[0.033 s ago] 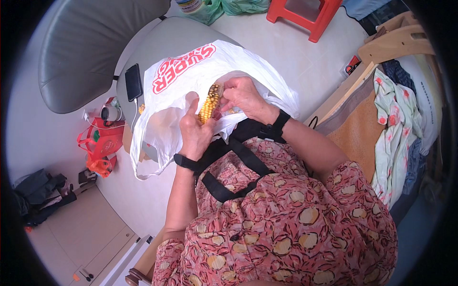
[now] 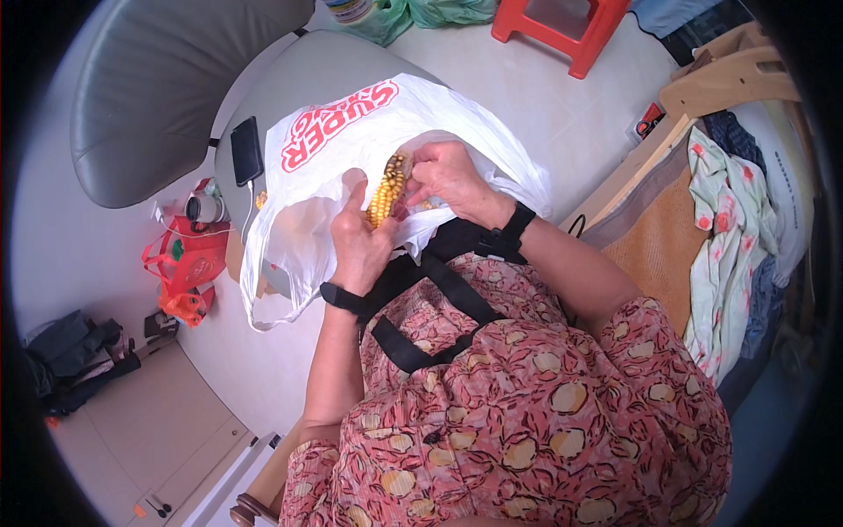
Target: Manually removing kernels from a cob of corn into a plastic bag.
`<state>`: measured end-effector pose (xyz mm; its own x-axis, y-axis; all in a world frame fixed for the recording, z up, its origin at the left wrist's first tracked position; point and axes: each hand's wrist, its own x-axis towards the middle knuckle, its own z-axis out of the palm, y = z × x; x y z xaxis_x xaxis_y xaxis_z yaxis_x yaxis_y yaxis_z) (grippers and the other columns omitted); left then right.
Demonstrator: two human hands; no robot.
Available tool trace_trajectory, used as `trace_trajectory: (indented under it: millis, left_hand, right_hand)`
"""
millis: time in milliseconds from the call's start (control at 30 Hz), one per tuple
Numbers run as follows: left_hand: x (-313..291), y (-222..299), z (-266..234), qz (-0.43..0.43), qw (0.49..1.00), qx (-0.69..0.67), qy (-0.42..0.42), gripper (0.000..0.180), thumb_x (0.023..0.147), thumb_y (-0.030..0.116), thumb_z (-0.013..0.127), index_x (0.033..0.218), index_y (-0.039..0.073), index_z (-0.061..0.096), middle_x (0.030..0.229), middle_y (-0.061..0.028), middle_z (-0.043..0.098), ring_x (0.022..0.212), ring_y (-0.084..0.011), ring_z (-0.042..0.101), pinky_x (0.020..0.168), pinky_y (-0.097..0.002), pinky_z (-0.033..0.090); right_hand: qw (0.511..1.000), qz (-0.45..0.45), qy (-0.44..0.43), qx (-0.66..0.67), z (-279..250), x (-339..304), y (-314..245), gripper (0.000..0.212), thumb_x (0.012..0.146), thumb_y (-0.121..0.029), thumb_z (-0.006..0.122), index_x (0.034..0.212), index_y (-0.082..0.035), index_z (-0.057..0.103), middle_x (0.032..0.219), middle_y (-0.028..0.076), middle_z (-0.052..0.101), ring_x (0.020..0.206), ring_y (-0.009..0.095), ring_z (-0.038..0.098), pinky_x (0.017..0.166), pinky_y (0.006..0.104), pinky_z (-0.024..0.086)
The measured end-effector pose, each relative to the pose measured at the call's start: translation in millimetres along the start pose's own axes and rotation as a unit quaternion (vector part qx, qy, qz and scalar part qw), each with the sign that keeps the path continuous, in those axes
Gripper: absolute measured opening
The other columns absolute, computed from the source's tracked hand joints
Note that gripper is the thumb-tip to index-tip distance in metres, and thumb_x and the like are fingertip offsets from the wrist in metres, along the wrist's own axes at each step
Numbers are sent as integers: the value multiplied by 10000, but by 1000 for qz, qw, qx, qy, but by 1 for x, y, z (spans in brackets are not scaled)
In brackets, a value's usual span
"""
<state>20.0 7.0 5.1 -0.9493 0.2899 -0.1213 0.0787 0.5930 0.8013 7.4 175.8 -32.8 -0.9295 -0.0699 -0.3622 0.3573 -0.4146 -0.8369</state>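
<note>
An ear of corn (image 2: 385, 195), yellow with darker kernels toward its far tip, is tilted over the mouth of a white plastic bag (image 2: 430, 110) with red lettering. My left hand (image 2: 362, 233) grips its lower end, thumb raised along the near side. My right hand (image 2: 450, 182) has its fingers curled against the cob's right side near the tip; whether they pinch a kernel is hidden. Some yellowish bits lie in the bag below my right fingers. The bag spreads over a grey padded chair seat (image 2: 329, 66).
A black phone (image 2: 247, 151) with a white cable lies on the seat's left edge, beside the grey backrest (image 2: 167, 88). Red bags (image 2: 189, 259) stand on the floor at left. A red stool (image 2: 562, 35) is at the back, and a wooden-framed bed (image 2: 645, 255) with cloths at right.
</note>
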Motion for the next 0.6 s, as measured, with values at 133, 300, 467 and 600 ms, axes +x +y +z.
trace_trajectory:
  millis: [133,300,467,600]
  left_hand:
    - [-1,-3,3,7,995,-93,17,505,699,-33,555,1179,-147,446,874,-208,639,736,-218,646,657,-295,503]
    - [0,-12,2,8,997,-71,22,512,694,-38,561,1185,-138,453,895,-189,641,762,-204,642,664,-290,500]
    - [-1,-11,0,20,998,-53,17,521,694,-40,561,1200,-116,460,896,-174,643,783,-206,640,683,-293,500]
    - [-1,-16,1,30,998,-52,17,540,678,-44,574,1202,-109,463,913,-197,635,808,-237,639,713,-312,498]
  right_hand:
    - [1000,13,20,11,4,2,-2,254,793,-56,498,943,142,547,844,159,591,678,195,607,544,289,553]
    - [997,35,-2,65,8,-1,-10,304,830,-165,562,954,113,566,849,120,599,677,164,602,535,282,548]
    - [998,49,-10,41,6,1,-11,321,820,-182,594,967,102,563,835,109,600,658,151,595,522,271,540]
    - [996,68,-15,52,5,2,-13,304,814,-164,593,956,102,555,829,103,597,634,143,585,497,271,530]
